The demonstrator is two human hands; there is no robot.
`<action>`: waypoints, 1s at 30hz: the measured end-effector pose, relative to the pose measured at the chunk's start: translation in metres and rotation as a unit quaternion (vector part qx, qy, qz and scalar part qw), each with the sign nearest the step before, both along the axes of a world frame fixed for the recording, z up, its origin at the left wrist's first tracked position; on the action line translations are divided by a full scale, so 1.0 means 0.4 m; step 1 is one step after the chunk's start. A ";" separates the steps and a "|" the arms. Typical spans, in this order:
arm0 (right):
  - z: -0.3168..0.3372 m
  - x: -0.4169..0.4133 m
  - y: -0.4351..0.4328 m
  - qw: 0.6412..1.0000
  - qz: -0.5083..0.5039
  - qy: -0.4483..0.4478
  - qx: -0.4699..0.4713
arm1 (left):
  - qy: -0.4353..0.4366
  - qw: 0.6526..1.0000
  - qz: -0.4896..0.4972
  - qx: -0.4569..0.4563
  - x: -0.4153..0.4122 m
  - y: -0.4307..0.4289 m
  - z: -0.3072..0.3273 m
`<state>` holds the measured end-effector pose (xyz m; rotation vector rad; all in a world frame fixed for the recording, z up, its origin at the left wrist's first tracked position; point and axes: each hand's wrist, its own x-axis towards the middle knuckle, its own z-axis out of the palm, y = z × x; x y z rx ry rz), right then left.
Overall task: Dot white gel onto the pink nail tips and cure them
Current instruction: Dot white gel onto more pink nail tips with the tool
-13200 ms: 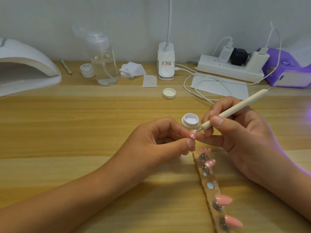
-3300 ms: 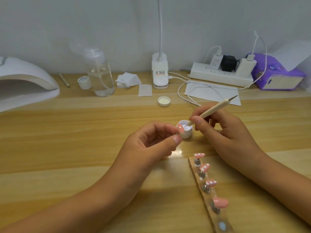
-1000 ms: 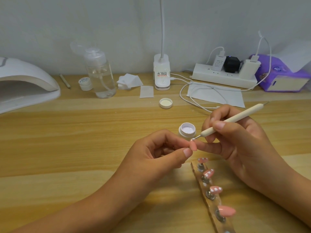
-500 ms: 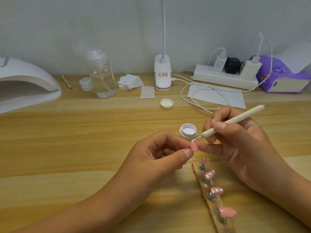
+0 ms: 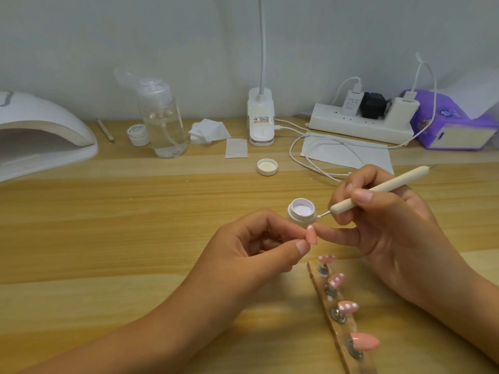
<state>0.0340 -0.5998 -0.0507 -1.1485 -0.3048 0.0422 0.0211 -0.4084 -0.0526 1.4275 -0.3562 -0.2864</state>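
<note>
Wood counter [image 5: 108, 225], grey wall [image 5: 189, 36]: cure lamp [image 5: 40, 125], pump bottle [image 5: 163, 122], power strip [image 5: 359, 128]. Left grip [image 5: 251, 255] pinches pink tip [image 5: 393, 236]; right grip [image 5: 391, 228] holds dotting pen [image 5: 378, 188].

L hand [image 5: 251, 259] & R hand [image 5: 391, 233] bare, nails short

Pump bottle [image 5: 162, 122], power strip [image 5: 359, 128], tissue pack [image 5: 456, 125]

A pink nail tip [image 5: 393, 236] stands upright, pinched in the left hand [image 5: 251, 255], one white dot near its top, the dotting tool [image 5: 397, 182] with its ball end just above. The open gel pot [image 5: 301, 210] sits behind it. Three dotted tips [image 5: 348, 306] and one plain tip [image 5: 364, 342] line the strip [image 5: 340, 333].
</note>
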 end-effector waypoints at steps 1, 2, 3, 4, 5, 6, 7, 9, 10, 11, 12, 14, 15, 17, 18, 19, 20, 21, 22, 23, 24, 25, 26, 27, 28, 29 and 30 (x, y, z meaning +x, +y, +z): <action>-0.001 0.004 -0.003 1.000 -0.004 -0.007 0.001 | 0.000 1.000 0.000 0.000 0.000 0.000 -0.001; -0.001 0.008 -0.006 1.000 -0.019 -0.017 -0.006 | 0.001 1.000 0.001 0.000 0.000 0.000 -0.001; -0.004 0.013 -0.009 0.998 -0.047 -0.034 -0.028 | 0.001 1.000 0.000 0.000 0.000 0.000 -0.002; -0.007 0.017 -0.012 0.992 -0.086 -0.058 -0.069 | 0.001 1.000 -0.001 0.001 0.000 0.000 -0.002; -0.009 0.020 -0.014 0.980 -0.129 -0.087 -0.123 | 0.000 1.000 -0.003 0.002 0.000 0.000 -0.002; -0.012 0.022 -0.013 0.964 -0.161 -0.114 -0.179 | -0.003 1.000 -0.004 0.004 0.000 0.001 -0.001; -0.016 0.023 -0.012 0.948 -0.178 -0.136 -0.226 | -0.005 1.000 -0.005 0.005 0.000 0.001 -0.002; -0.021 0.022 -0.008 0.924 -0.188 -0.164 -0.289 | -0.008 1.000 -0.005 0.009 0.001 0.002 -0.002; -0.022 0.021 -0.006 0.914 -0.189 -0.176 -0.312 | -0.010 1.000 -0.005 0.011 0.001 0.002 -0.003; -0.023 0.021 -0.004 0.905 -0.191 -0.188 -0.332 | -0.012 1.000 -0.006 0.011 0.001 0.002 -0.003; -0.023 0.020 -0.002 0.898 -0.191 -0.197 -0.345 | -0.012 1.000 -0.005 0.011 0.001 0.002 -0.004; -0.024 0.020 0.001 0.892 -0.193 -0.199 -0.358 | -0.011 1.000 -0.006 0.008 0.001 0.002 -0.005; -0.025 0.019 0.002 0.888 -0.196 -0.199 -0.365 | -0.011 1.000 -0.007 0.008 0.001 0.002 -0.006; -0.028 0.019 0.003 0.877 -0.198 -0.202 -0.389 | -0.013 1.000 -0.010 0.009 0.001 0.002 -0.006; -0.030 0.020 0.003 0.871 -0.199 -0.202 -0.402 | -0.012 1.000 -0.010 0.009 0.002 0.003 -0.007; -0.032 0.021 0.003 0.866 -0.200 -0.198 -0.413 | -0.011 1.000 -0.011 0.009 0.002 0.003 -0.006; -0.033 0.023 0.003 0.863 -0.200 -0.191 -0.424 | -0.010 1.000 -0.012 0.009 0.002 0.003 -0.006; -0.034 0.025 0.003 0.860 -0.198 -0.184 -0.432 | -0.009 1.000 -0.013 0.008 0.002 0.003 -0.006; -0.035 0.027 0.003 0.858 -0.195 -0.179 -0.440 | -0.008 1.000 -0.014 0.007 0.002 0.002 -0.006; -0.036 0.028 0.002 0.855 -0.192 -0.177 -0.447 | -0.007 1.000 -0.015 0.007 0.001 0.002 -0.005; -0.037 0.030 0.002 0.853 -0.189 -0.177 -0.454 | -0.006 1.000 -0.016 0.006 0.001 0.002 -0.006; -0.038 0.031 0.001 0.850 -0.186 -0.176 -0.460 | -0.006 1.000 -0.016 0.006 0.001 0.001 -0.006; -0.039 0.031 0.001 0.848 -0.183 -0.176 -0.465 | -0.006 1.000 -0.015 0.006 0.001 0.001 -0.006; -0.040 0.031 0.001 0.846 -0.181 -0.176 -0.470 | -0.006 1.000 -0.015 0.006 0.000 0.001 -0.006; -0.041 0.031 0.000 0.844 -0.181 -0.176 -0.473 | -0.006 1.000 -0.016 0.007 0.001 0.001 -0.006; -0.041 0.031 0.000 0.843 -0.180 -0.175 -0.476 | -0.006 1.000 -0.016 0.007 0.001 0.001 -0.006; -0.041 0.031 0.000 0.843 -0.179 -0.174 -0.477 | -0.006 1.000 -0.016 0.008 0.001 0.002 -0.006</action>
